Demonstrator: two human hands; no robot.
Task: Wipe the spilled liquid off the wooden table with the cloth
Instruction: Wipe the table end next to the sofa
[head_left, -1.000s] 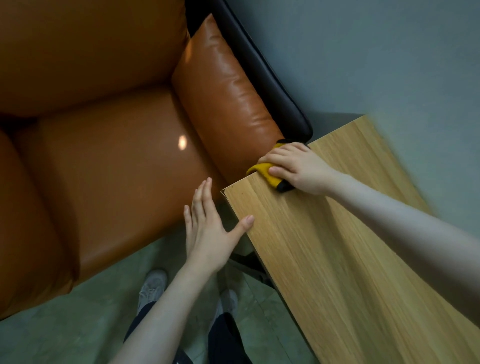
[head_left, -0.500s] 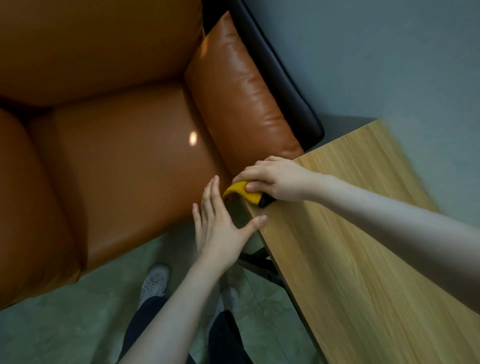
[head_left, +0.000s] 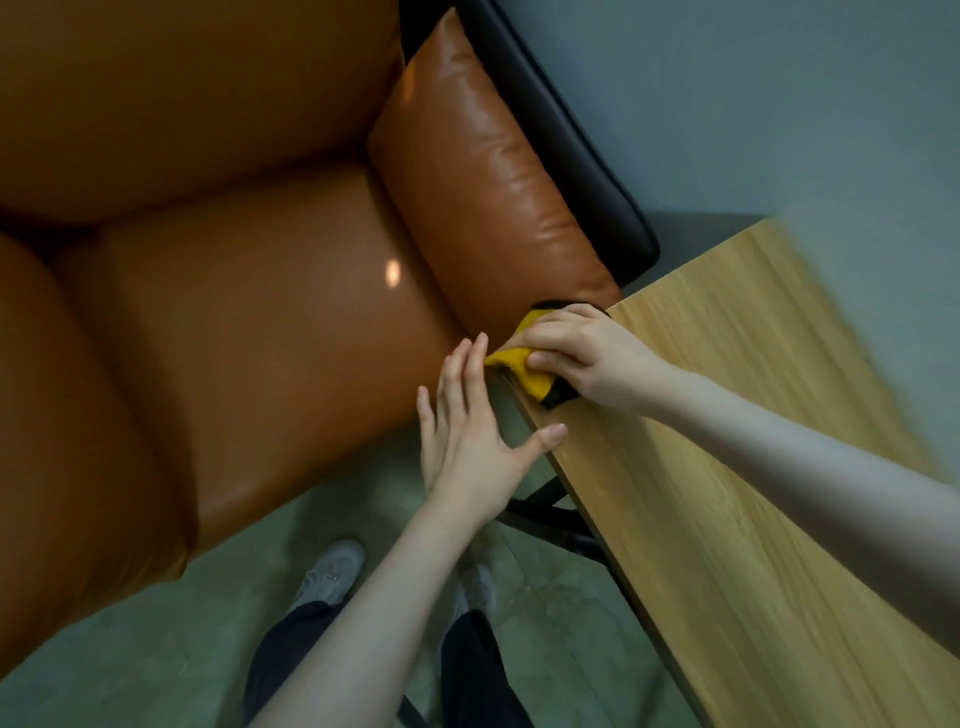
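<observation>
A yellow and black cloth (head_left: 524, 366) lies bunched at the near left corner of the wooden table (head_left: 727, 467), partly over the edge. My right hand (head_left: 587, 353) grips it, with fingers curled over the top and most of the cloth hidden beneath. My left hand (head_left: 467, 426) is held flat just off the table's left edge, fingers straight and pointing up beside the cloth, thumb tip touching the table edge. No liquid shows on the wood.
An orange leather sofa (head_left: 234, 312) with a cushion (head_left: 483, 192) stands close against the table's corner. Black table legs (head_left: 550, 514) show under the edge. My shoes (head_left: 332, 571) stand on the green-grey floor below.
My right hand has slid the cloth along the table's far edge to the corner and partly over it. My left hand has risen beside the edge, fingers close to the cloth.
</observation>
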